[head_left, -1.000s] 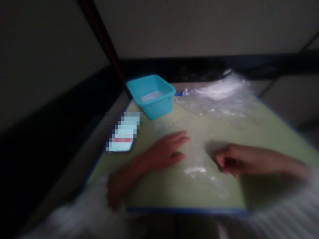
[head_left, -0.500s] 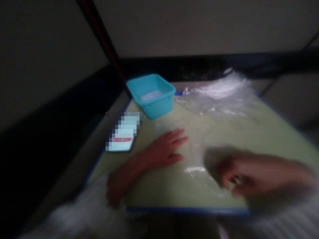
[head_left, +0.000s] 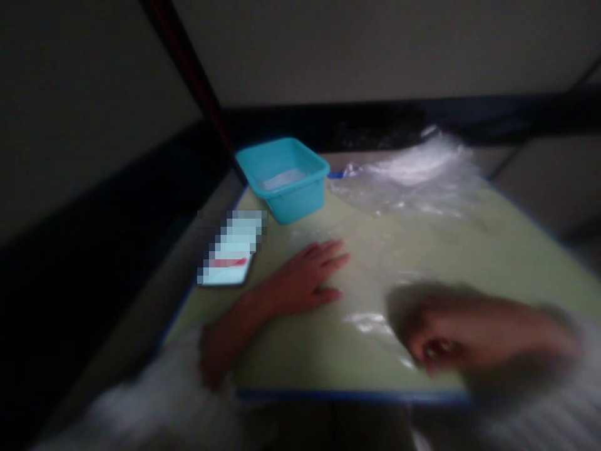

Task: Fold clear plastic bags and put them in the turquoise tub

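My left hand (head_left: pixel 305 279) lies flat with its fingers spread, on or at the edge of a clear plastic bag (head_left: pixel 370 321) on the pale yellow tabletop. At the bag's right side is my right hand (head_left: pixel 441 329), its fingers curled into a fist. It is blurred by motion, and what it holds, if anything, is hidden. The bag is thin and see-through; only its shiny creases stand out, between the two hands.
A turquoise plastic basket (head_left: pixel 300 203) with something whitish inside stands at the table's back left corner. A lit phone (head_left: pixel 230 269) lies by the left edge. Crumpled clear plastic bags (head_left: pixel 417 178) are heaped at the back right. The table (head_left: pixel 300 369) has a blue edge.
My right hand has closed more tightly, thumb drawn in to the fingers, in nearly the same place. Glints on the bag have shifted. My left hand stays flat.
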The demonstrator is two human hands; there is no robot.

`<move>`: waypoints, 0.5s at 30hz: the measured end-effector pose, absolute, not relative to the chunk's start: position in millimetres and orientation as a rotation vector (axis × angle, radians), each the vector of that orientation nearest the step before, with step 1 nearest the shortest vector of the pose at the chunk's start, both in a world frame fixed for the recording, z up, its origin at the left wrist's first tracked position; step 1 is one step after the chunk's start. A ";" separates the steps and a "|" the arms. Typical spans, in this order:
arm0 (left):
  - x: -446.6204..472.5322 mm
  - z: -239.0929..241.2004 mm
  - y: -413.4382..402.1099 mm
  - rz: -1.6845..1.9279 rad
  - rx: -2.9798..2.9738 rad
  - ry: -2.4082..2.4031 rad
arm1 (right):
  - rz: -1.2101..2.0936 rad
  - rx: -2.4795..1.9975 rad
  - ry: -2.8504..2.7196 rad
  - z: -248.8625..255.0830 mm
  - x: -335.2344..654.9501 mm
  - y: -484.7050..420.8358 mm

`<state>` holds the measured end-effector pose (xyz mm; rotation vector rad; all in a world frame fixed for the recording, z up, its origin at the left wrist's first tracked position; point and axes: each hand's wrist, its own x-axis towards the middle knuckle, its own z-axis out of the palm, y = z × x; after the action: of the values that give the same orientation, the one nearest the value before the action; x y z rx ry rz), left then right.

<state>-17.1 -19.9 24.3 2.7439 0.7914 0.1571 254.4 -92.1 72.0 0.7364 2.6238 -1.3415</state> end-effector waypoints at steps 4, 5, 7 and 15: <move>-9.2 26.2 -27.7 0.242 2.765 0.771 | -1.334 0.717 2.615 74.2 252.8 -91.3; -4.8 27.2 -31.9 0.269 2.776 0.743 | -1.338 0.725 2.609 74.7 251.8 -91.1; 5.8 29.9 -42.1 0.302 2.802 0.676 | -1.344 0.766 2.606 74.9 249.6 -90.7; 25.9 35.7 -63.8 0.329 2.797 0.484 | -1.294 0.750 2.788 93.5 255.9 -95.5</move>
<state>25.9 -63.8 35.7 2.7973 0.4838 0.3294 255.9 -95.5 93.5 0.7495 2.7879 -1.2940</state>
